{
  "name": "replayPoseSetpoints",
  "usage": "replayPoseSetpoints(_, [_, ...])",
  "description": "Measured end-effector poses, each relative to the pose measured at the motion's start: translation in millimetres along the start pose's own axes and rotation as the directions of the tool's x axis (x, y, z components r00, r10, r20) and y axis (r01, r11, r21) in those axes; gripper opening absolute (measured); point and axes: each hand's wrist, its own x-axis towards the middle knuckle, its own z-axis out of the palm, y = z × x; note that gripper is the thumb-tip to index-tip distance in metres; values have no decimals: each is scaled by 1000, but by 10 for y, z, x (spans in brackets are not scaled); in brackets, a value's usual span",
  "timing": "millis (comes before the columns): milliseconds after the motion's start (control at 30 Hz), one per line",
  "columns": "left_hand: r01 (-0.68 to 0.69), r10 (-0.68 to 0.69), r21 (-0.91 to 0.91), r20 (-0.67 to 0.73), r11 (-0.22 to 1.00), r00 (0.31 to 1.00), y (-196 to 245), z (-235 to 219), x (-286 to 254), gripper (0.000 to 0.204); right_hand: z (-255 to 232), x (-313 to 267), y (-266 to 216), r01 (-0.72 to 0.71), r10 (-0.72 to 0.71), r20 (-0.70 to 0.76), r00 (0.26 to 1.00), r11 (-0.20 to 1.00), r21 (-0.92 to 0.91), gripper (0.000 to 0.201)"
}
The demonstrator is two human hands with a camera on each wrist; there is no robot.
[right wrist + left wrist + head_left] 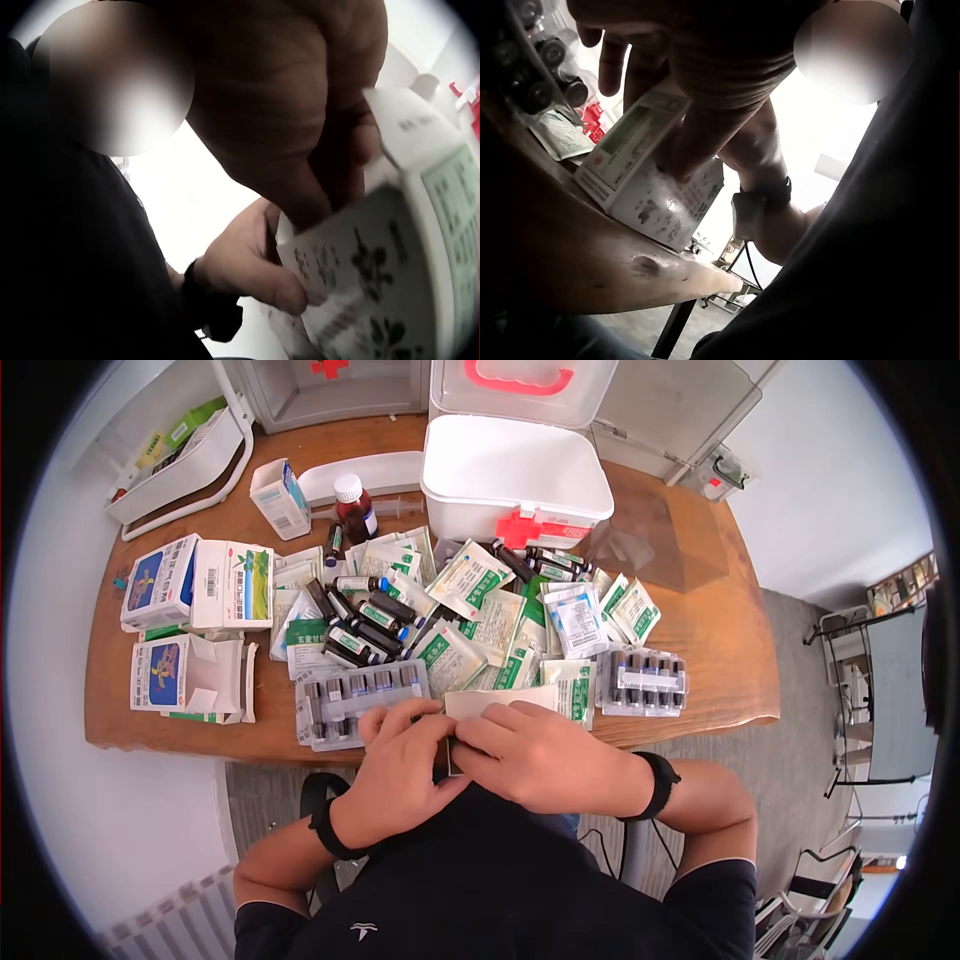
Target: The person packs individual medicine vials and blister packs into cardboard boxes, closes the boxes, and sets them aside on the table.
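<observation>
Both hands are at a white cardboard medicine box point(500, 698) by the table's front edge, its pale top panel showing between them. My left hand point(405, 772) grips one side; in the left wrist view its thumb lies along the printed face of the box point(664, 206). My right hand point(540, 755) has its fingers curled at the box's open end, next to a raised flap point(409, 131) in the right wrist view. Plant drawings and a green panel mark the box. Its inside is hidden by the fingers. Just beyond the left hand lies a blister tray of small bottles point(362, 700).
Many green-and-white sachets point(497, 622) and loose dark vials point(378, 615) cover the middle. Another bottle tray point(643, 682) lies right. Medicine boxes point(190, 675) stand left. Behind are a brown bottle point(355, 515) and an open white first-aid box point(475, 495) with a red cross.
</observation>
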Motion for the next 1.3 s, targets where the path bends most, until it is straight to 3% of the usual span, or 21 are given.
replayPoseSetpoints(67, [-15, 15, 4, 44, 1000, 999, 18, -19, 2, 63, -68, -16, 81, -9, 17, -36, 999, 976, 218, 19])
replayPoseSetpoints(100, [-19, 19, 3, 35, 1000, 999, 10, -7, 0, 63, -156, -30, 176, -5, 13, -32, 999, 978, 210, 19])
replayPoseSetpoints(167, [-39, 39, -4, 20, 999, 999, -15, 6, -17, 66, -370, 2, 462, -182, 197, -181, 964, 979, 95, 19])
replayPoseSetpoints(233, [-59, 60, -31, 26, 998, 998, -7, -30, -10, 63, -399, 123, 761, -453, 465, -217, 859, 885, 102, 15])
replayPoseSetpoints(300, [-78, 80, -63, 29, 995, 996, -5, -67, 0, 60, -356, 183, 1085, -578, 576, -94, 812, 816, 7, 18])
replayPoseSetpoints(433, [-66, 65, -68, -12, 996, 998, -17, -117, -24, 44, -3, 244, 1419, -579, 584, 3, 811, 805, -130, 24])
replayPoseSetpoints(500, [-52, 51, -71, -17, 996, 999, -19, -147, -18, 39, 75, 293, 1465, -625, 646, 58, 762, 755, -196, 32])
replayPoseSetpoints(600, [-41, 40, -52, -33, 998, 999, -5, -167, -12, 33, 82, 297, 1524, -639, 646, 20, 763, 759, -125, 34])
replayPoseSetpoints(733, [-54, 51, -52, -57, 997, 997, -18, -172, 4, 32, -87, 231, 1302, -597, 593, -82, 801, 785, -166, 42])
replayPoseSetpoints(800, [-59, 56, -51, -57, 997, 997, -12, -183, 14, 31, -383, 260, 963, -477, 489, -134, 862, 872, 112, 56])
replayPoseSetpoints(867, [-76, 73, -53, -60, 996, 996, -11, -190, 35, 30, -651, 220, 596, -503, 531, 76, 844, 734, 457, 65])
replayPoseSetpoints(900, [-76, 73, -56, -57, 996, 996, -11, -191, 40, 30, -657, 149, 452, -476, 522, 79, 849, 692, 543, 59])
replayPoseSetpoints(967, [-71, 67, -68, -68, 995, 995, -11, -190, 52, 27, -590, 24, 277, -284, 334, 17, 942, 772, 568, 44])
replayPoseSetpoints(1067, [-52, 46, -83, -65, 995, 997, -8, -190, 55, 25, -433, -72, 92, -255, 289, 22, 957, 803, 539, 37])
replayPoseSetpoints(1133, [-61, 57, -81, -60, 995, 997, -11, -199, 57, 26, -277, -99, 86, -119, 167, -74, 983, 894, 433, 30])
replayPoseSetpoints(1300, [-66, 61, -66, -75, 996, 995, 2, -215, 53, 25, -266, -107, 26, -135, 161, -46, 986, 928, 347, 23])
